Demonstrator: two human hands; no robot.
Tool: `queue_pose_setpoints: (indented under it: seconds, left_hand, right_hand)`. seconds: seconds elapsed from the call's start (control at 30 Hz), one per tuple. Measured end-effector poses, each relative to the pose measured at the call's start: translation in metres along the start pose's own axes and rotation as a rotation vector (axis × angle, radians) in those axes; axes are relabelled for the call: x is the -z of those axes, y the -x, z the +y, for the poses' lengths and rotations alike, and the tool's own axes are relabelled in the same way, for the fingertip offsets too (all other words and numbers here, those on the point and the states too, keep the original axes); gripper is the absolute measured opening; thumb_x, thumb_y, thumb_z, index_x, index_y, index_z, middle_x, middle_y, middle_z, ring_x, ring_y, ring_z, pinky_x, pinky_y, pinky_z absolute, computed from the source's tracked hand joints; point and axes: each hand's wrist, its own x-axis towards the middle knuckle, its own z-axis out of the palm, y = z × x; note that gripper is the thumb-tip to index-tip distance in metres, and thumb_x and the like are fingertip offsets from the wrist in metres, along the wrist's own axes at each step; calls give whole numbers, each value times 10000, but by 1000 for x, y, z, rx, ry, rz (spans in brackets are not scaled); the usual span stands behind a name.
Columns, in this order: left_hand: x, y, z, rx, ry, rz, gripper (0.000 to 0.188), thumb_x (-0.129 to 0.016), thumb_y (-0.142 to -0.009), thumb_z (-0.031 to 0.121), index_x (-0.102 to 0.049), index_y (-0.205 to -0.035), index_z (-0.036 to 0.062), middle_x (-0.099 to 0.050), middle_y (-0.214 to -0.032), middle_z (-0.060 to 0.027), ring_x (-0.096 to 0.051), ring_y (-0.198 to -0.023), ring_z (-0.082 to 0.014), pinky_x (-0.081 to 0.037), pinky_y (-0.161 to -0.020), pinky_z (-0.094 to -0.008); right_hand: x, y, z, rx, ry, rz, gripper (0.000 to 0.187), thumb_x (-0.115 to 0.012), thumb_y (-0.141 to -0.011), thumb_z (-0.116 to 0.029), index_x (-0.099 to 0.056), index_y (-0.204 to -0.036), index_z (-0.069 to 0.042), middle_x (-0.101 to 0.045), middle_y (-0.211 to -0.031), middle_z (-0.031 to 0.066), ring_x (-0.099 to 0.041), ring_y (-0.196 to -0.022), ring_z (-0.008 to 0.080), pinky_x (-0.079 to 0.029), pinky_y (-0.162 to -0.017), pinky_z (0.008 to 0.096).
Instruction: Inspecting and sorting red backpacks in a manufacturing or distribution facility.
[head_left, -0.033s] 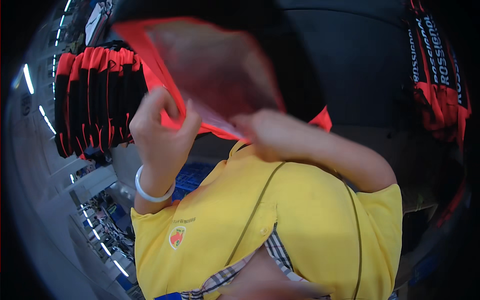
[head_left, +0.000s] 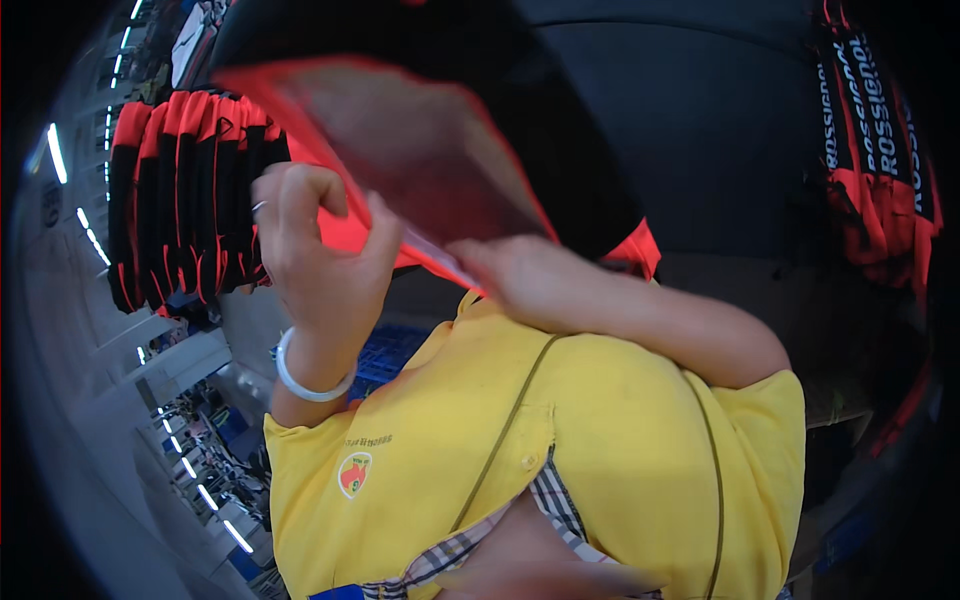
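A black fabric bag (head_left: 430, 40) with a bright red edge is held up in front of my chest. Its mouth gapes toward me, showing a pale greyish lining. My right hand (head_left: 530, 280) reaches across from the right and grips the bag's red rim at the lower end of the opening. Beside the rim's left side is my left hand (head_left: 320, 235), its fingers curled and thumb raised, with a white bangle at the wrist. Red fabric shows behind the gap between thumb and forefinger; what these fingers hold, if anything, is hard to see.
Several black and red bags (head_left: 195, 200) stand in a row at the left. More black and red pieces (head_left: 880, 190) with white lettering hang at the far right. Behind the left wrist is a blue plastic crate (head_left: 390, 355). A dark surface (head_left: 690, 130) spreads behind the bag.
The bag and my right hand have shifted slightly left. My left hand has moved a little left and upward, its fingers still curled.
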Motion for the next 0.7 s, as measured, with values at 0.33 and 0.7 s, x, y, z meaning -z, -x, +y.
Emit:
queue_pose_setpoints:
  seconds: [0.33, 0.7]
  left_hand:
    - [-11, -42, -71, -261, -504, -106, 816, -586, -706, -8, -454, -1467, 255, -428, -1491, -107, -432, -1344, -328, -386, -1056, -415]
    - [-105, -36, -130, -110, -351, -482, 629, -647, -770, 65, -491, -1369, 175, -660, -986, -138, -618, -992, -342, -513, -846, -434]
  right_hand:
    - [28, 7, 10, 407, 358, 899, 468, -763, -740, -30, -605, -1180, -45, -610, -1058, 122, -592, -978, 319, -517, -850, 372]
    - [117, -107, 163, -260, 642, 1246, 557, -756, -830, -303, -546, -1299, -87, -568, -1203, 115, -509, -1150, 322, -446, -956, 423]
